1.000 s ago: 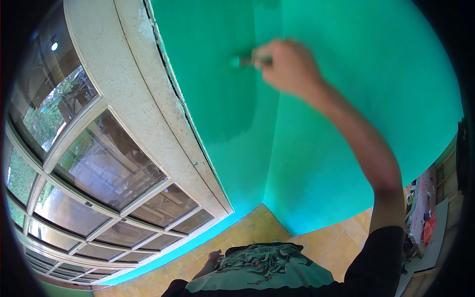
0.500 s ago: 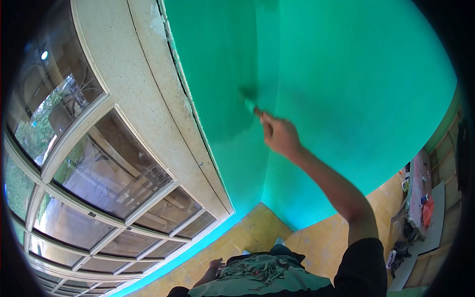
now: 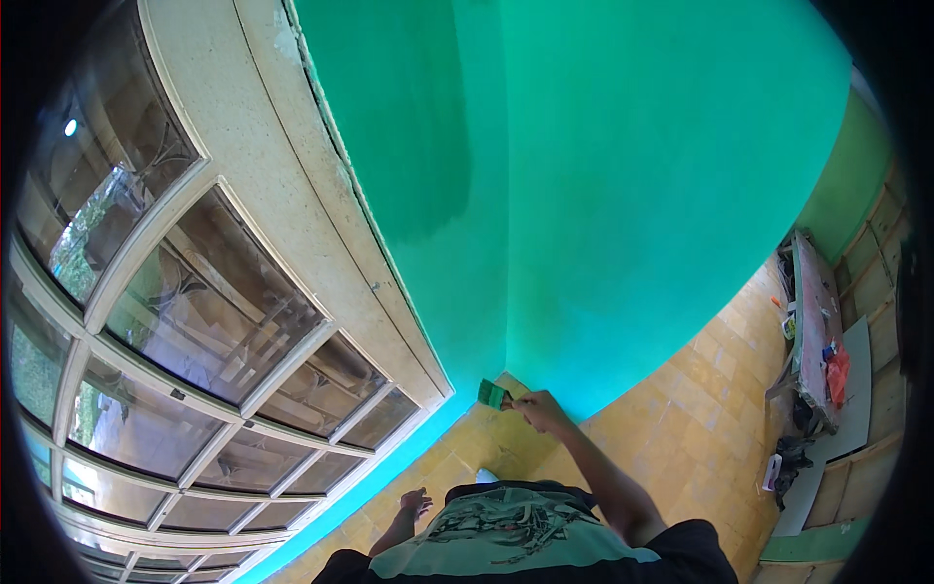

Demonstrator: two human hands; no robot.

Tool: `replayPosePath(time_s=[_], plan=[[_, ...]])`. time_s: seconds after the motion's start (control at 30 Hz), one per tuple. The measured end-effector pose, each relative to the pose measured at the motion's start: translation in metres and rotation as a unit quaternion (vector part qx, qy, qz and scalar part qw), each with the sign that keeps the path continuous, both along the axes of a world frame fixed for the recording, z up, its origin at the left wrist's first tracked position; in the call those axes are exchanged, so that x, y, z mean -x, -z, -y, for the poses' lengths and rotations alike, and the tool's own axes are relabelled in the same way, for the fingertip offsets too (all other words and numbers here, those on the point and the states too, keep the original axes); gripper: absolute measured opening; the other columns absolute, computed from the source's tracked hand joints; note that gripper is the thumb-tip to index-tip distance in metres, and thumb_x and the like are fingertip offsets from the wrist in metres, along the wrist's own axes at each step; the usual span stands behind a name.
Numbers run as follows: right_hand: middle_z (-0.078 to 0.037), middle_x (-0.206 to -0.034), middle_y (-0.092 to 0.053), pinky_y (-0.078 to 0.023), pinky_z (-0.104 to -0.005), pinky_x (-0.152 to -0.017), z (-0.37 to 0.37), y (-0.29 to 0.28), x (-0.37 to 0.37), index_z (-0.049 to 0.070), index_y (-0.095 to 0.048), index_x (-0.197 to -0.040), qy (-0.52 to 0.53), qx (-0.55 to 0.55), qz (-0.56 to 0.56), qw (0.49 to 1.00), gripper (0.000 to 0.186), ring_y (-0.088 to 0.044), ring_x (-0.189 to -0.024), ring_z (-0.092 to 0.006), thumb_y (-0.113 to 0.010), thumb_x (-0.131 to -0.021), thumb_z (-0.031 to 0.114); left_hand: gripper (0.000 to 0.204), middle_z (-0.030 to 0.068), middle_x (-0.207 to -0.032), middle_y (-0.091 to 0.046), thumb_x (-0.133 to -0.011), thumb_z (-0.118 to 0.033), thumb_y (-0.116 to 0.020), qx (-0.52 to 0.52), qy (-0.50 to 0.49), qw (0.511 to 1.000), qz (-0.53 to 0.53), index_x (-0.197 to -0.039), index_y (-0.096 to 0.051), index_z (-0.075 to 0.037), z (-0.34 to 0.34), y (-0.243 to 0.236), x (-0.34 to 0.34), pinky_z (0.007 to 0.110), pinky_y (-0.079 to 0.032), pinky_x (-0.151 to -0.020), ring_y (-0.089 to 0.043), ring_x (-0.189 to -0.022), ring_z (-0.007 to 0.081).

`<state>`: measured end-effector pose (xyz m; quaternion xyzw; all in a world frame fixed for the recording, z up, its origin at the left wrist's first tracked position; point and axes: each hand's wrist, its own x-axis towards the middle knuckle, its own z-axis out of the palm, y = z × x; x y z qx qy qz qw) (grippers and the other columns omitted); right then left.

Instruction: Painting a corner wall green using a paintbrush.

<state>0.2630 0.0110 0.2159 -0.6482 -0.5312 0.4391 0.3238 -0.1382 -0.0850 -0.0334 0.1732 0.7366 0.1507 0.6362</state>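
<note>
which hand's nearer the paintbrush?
Right. The right hand grips the paintbrush by its handle; the left hand is apart from it, low beside the person's left side.

Through my remote camera I can read no words, labels, brands, numbers or signs, even on the printed shirt (image 3: 516, 530).

Window (image 3: 214, 292) at left. Wall (image 3: 632, 195) right of it, corner (image 3: 507, 292) ahead. Floor (image 3: 681, 370) below. Brush (image 3: 491, 394) in right hand (image 3: 537, 411), near corner's foot. Left hand (image 3: 415, 503) left of shirt (image 3: 516, 530). Table (image 3: 813, 302) far right, bag (image 3: 837, 378) on it.
</note>
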Motion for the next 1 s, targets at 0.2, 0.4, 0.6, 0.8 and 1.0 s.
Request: replayPosePath(time_s=[0.2,0.4,0.6,0.8,1.0], plan=[[-0.001,-0.057,-0.047,-0.03,-0.0286,-0.036,0.107,0.008,-0.006,0.003,-0.062,-0.083,0.091,0.185,-0.231,0.951,0.026,-0.041,-0.04,-0.0091,-0.061,-0.092,0.027,0.027,0.013,-0.097,-0.07,-0.091,-0.034,-0.06,0.022,0.022,0.998,0.061,-0.105,-0.061,-0.011,0.04,0.007,-0.02,0.039,-0.048,-0.07,-0.067,-0.082,0.0239],[-0.003,-0.06,-0.046,-0.031,-0.0288,-0.037,0.203,0.039,-0.035,0.002,-0.058,-0.085,0.219,0.195,-0.307,0.906,0.013,-0.04,-0.042,-0.0121,-0.059,-0.088,0.015,0.03,0.0126,-0.097,-0.069,-0.091,-0.034,-0.061,0.035,0.066,0.997,0.008,-0.109,-0.059,-0.01,0.087,-0.025,-0.03,0.04,-0.048,-0.072,-0.066,-0.084,0.0242],[-0.007,-0.066,-0.053,-0.037,-0.0287,-0.041,0.284,0.012,-0.027,0.002,-0.056,-0.106,0.313,0.095,-0.419,0.847,0.022,-0.048,-0.048,-0.0141,-0.054,-0.086,0.011,0.029,0.014,-0.101,-0.069,-0.094,-0.032,-0.057,0.022,0.225,0.973,-0.044,-0.112,-0.057,-0.01,0.128,0.012,0.026,0.039,-0.051,-0.071,-0.067,-0.085,0.0256],[-0.003,-0.064,-0.05,-0.033,-0.0255,-0.039,0.349,0.002,0.011,0.005,-0.053,-0.117,0.385,0.07,-0.425,0.816,0.032,-0.044,-0.046,-0.01,-0.053,-0.086,0.009,0.032,0.0149,-0.1,-0.07,-0.095,-0.031,-0.053,-0.206,0.695,0.663,-0.189,-0.115,-0.058,-0.006,0.062,0.067,0.025,0.042,-0.053,-0.069,-0.068,-0.087,0.0272],[-0.001,-0.063,-0.048,-0.025,-0.0239,-0.036,0.391,0.003,0.075,0.007,-0.057,-0.112,0.492,-0.02,-0.4,0.773,0.027,-0.038,-0.041,-0.008,-0.052,-0.087,0.013,0.02,0.001,-0.07,-0.061,-0.092,-0.027,-0.059,-0.033,0.315,0.942,0.112,-0.106,-0.062,-0.013,0.002,0.029,0.021,0.027,-0.039,-0.04,-0.056,-0.052,0.0124]])
